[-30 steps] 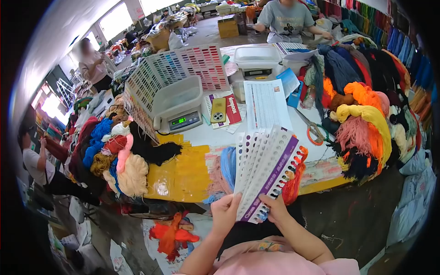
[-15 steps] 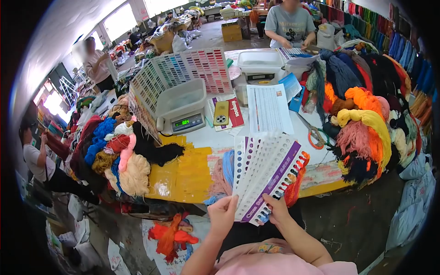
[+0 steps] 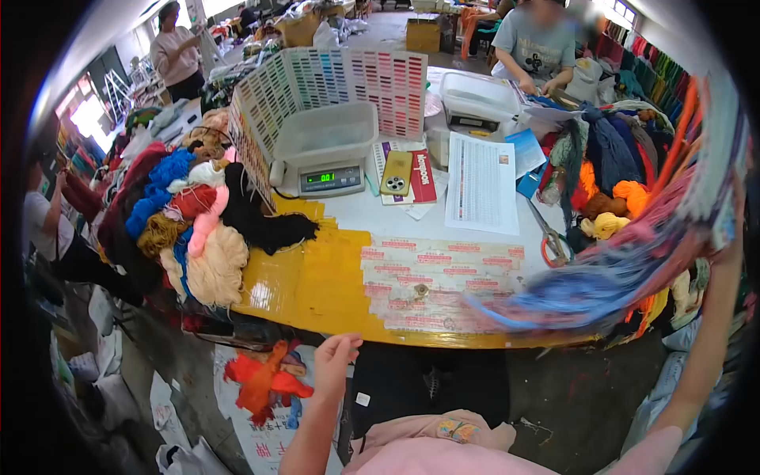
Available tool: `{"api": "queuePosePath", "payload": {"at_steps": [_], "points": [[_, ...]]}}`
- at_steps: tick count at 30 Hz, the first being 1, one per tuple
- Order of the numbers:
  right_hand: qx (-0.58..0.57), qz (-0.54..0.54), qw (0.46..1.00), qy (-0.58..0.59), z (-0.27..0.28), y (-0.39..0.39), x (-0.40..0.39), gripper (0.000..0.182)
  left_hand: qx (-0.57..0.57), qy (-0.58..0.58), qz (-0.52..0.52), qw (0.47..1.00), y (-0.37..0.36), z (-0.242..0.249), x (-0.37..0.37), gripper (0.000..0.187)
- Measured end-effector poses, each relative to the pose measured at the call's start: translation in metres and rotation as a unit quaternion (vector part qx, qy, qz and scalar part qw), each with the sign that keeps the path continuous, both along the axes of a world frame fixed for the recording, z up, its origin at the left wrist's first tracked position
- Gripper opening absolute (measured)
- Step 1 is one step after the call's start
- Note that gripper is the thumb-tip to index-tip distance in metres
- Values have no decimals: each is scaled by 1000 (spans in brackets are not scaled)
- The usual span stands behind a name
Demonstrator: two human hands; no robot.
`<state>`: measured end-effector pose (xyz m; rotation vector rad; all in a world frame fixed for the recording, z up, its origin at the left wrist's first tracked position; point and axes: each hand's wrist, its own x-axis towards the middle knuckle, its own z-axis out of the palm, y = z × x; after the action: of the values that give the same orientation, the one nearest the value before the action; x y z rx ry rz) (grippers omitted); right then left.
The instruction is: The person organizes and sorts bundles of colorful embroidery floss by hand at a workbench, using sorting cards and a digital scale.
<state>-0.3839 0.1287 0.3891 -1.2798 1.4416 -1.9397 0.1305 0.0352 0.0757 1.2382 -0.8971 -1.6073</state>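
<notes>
My right hand [image 3: 722, 247], partly smeared by motion at the far right, grips the bundle of thread cards [image 3: 712, 170]. Long strands of blue, pink and orange embroidery thread [image 3: 586, 289] trail from the cards and sweep over the table's right side, blurred. My left hand [image 3: 336, 360] is in front of the table's near edge, its fingers curled together, and I see nothing in them. Behind it is the yellow tabletop [image 3: 324, 277], beside a patch covered in printed tape [image 3: 443, 277].
A digital scale [image 3: 331, 180] bears a clear plastic bin [image 3: 328, 134], with a folding color chart [image 3: 360, 79] behind. A phone [image 3: 397, 172], printed sheet [image 3: 480, 182] and scissors [image 3: 550, 241] lie rightward. Yarn heaps [image 3: 210, 269] flank the table. A co-worker [image 3: 536, 47] stands opposite.
The thread cards have swung from in front of me to the far right in my right hand, their threads trailing. My left hand has let go of them and moved left and slightly down.
</notes>
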Motion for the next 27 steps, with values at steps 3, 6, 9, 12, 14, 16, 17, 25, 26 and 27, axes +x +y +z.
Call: {"api": "queuePosePath", "payload": {"at_steps": [3,6,9,12,14,16,17,25,26,27], "points": [[25,-13,1000,13,4,-30,28,34,30,33,-26,999,-18,-3,-8,19],[112,-42,993,-3,-50,-71,51,30,34,60,-58,996,-40,-6,-25,20],[227,-15,972,-55,-133,-110,106,26,26,45,-145,988,-67,-24,-37,23],[439,-13,889,-125,-205,-134,204,27,40,54,-198,978,-89,-33,-43,22],[451,40,858,-242,-301,-145,233,29,120,81,-195,970,-99,-48,-46,23],[402,90,845,-340,-365,-144,267,26,148,72,-219,962,-108,-65,-43,23],[354,106,859,-354,-392,-145,275,26,135,48,-242,960,-112,-74,-41,22],[338,9,884,-323,-387,-142,294,29,113,-44,-291,949,-126,-95,-36,19],[346,0,884,-314,-386,-139,293,29,109,-62,-295,947,-127,-96,-37,18],[354,-8,884,-304,-385,-135,290,30,104,-79,-299,945,-127,-98,-37,18]]}}
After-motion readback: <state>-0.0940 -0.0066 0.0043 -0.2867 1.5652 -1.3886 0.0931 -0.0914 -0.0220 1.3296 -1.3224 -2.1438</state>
